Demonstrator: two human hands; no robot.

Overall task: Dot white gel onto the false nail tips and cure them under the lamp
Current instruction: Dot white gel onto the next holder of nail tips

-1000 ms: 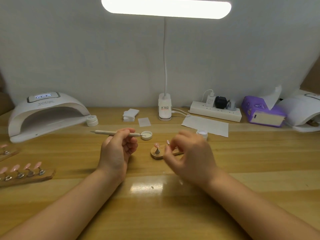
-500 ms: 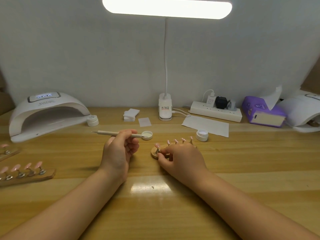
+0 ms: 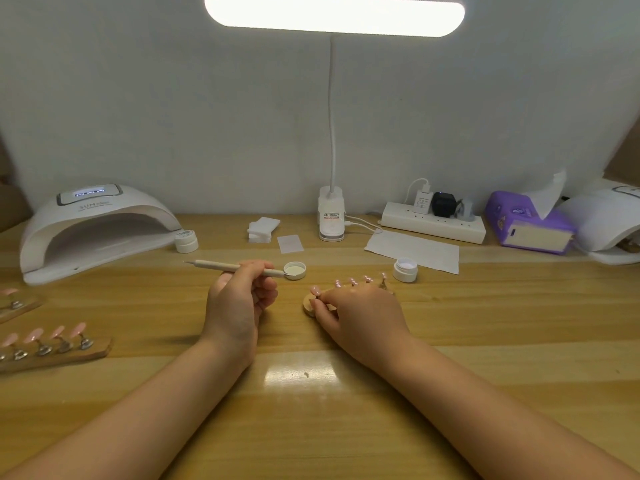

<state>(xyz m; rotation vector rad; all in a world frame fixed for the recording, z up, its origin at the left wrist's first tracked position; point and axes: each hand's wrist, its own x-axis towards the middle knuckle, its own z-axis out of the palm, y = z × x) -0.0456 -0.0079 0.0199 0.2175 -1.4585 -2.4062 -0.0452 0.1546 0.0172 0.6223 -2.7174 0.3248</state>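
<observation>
False nail tips, pink, on a wooden holder at mid-desk; right hand covers most of the holder, fingertips pinching the stem of the nearest tip. Dotting tool: gripped in the curled left hand, point resting in the upturned lid holding white gel. Open gel jar just beyond the holder. Curing lamp well to the left on the desk; another loaded holder near it. Advice: take only a small bead, steady the holder, touch down lightly.
</observation>
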